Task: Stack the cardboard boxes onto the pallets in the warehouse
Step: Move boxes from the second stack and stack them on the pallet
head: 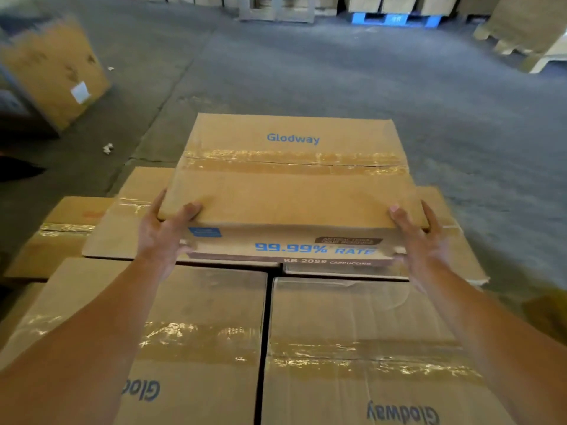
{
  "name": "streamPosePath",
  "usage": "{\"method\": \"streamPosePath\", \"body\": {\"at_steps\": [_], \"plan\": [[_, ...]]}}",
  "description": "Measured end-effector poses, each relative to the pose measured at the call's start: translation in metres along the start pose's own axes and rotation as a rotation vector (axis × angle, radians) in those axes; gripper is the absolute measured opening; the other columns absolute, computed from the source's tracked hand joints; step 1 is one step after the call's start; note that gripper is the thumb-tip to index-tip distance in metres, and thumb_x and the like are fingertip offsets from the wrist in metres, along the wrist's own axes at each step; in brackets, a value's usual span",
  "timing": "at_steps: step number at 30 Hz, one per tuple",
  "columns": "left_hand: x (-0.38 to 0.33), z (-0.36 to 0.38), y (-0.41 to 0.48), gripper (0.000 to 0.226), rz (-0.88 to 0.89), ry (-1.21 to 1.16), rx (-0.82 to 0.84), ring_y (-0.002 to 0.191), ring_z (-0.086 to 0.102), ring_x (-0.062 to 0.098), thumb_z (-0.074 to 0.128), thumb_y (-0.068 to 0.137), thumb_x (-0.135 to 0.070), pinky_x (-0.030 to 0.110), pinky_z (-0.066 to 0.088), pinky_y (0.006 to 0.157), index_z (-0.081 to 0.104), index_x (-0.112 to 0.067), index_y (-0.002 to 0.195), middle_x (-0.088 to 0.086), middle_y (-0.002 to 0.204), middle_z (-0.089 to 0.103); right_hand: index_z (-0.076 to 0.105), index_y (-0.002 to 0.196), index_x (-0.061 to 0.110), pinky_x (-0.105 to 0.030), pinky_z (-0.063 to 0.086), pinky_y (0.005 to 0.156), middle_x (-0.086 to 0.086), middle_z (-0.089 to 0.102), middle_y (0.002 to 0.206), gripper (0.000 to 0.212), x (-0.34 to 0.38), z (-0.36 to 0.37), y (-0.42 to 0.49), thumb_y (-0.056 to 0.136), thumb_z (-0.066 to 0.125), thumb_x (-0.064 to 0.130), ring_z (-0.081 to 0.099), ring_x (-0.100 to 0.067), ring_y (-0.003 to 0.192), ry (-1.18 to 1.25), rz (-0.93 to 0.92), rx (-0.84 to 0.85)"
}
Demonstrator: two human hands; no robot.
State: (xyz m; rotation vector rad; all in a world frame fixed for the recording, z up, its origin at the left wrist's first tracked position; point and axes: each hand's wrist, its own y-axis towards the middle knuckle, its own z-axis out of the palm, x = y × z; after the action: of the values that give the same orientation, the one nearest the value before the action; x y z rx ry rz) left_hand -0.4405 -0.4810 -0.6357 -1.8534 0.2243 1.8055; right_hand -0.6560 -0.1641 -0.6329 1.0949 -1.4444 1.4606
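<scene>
Cardboard, brown and taped across its top seam, is filling the middle of the view: the held box [291, 185], printed "Glodway" in blue, is sitting raised above the stacked boxes [352, 332] at the near side of the load. The left hand [167, 234] is gripping its near left corner, thumb over the top edge and the other fingers [187, 250] wrapped beneath; the right hand [420, 237] is clasping the near right corner the same way. Whether the box's underside is touching the layer below is hidden by the box itself. Its front face is reading "99.99% RATE", while a small brown label beside that is too blurred to read.

Beneath it, a flatter box [129, 222] is jutting out to the left, and another carton [61, 228] is lying lower still — its far end is covered. The two nearest cartons are running off the bottom edge, a dark gap between them. No pallet under this stack is showing.

Beyond the held box, the concrete floor [306, 72] is lying open on the far side and to the right. At the left, a smeared tilted carton [55, 72] is standing near the frame edge, with a paper scrap [108, 148] on the floor nearby. Along the top, a blue pallet [395, 18] and loaded wooden pallets [521, 35] are cut off — well apart from the hands.
</scene>
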Motion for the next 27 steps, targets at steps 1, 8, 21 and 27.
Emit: {"method": "streamPosePath", "body": {"at_steps": [1,8,21,27], "plan": [[0.001,0.001,0.003,0.066,-0.001,0.005,0.0,0.091,0.072,0.016,0.08,0.083,-0.026,0.067,0.055,0.082,0.051,-0.032,0.143,-0.005,0.112,0.071,0.042,0.15,0.039,-0.054,0.058,0.084,0.027,0.058,0.097,0.082,-0.003,0.003,0.002,0.079,0.082,0.044,0.066,-0.014,0.104,0.009,0.004,-0.005],[-0.005,0.007,0.011,0.065,-0.045,0.032,0.005,0.099,0.071,0.019,0.078,0.086,-0.032,0.066,0.053,0.086,0.049,-0.033,0.145,-0.003,0.115,0.069,0.048,0.144,0.041,-0.055,0.058,0.088,0.025,0.067,0.096,0.076,-0.016,0.007,0.013,0.077,0.082,0.05,0.069,-0.007,0.091,0.009,-0.027,-0.073],[0.003,0.004,0.002,0.054,0.013,0.071,-0.048,0.098,0.068,0.011,0.072,0.091,-0.028,0.051,0.058,0.076,0.052,-0.036,0.14,-0.012,0.109,0.065,0.058,0.13,0.043,-0.054,0.054,0.097,0.034,0.065,0.078,0.053,-0.013,0.012,0.024,0.082,0.08,0.042,0.066,-0.004,0.09,-0.011,-0.002,-0.036],[-0.003,-0.007,0.016,0.041,0.002,0.074,0.002,0.09,0.068,0.008,0.071,0.092,-0.023,0.047,0.058,0.071,0.054,-0.04,0.125,-0.014,0.105,0.068,0.061,0.124,0.04,-0.051,0.053,0.1,0.034,0.065,0.081,0.047,-0.022,0.012,0.016,0.081,0.081,0.044,0.065,-0.003,0.09,-0.055,-0.023,-0.034]]}}
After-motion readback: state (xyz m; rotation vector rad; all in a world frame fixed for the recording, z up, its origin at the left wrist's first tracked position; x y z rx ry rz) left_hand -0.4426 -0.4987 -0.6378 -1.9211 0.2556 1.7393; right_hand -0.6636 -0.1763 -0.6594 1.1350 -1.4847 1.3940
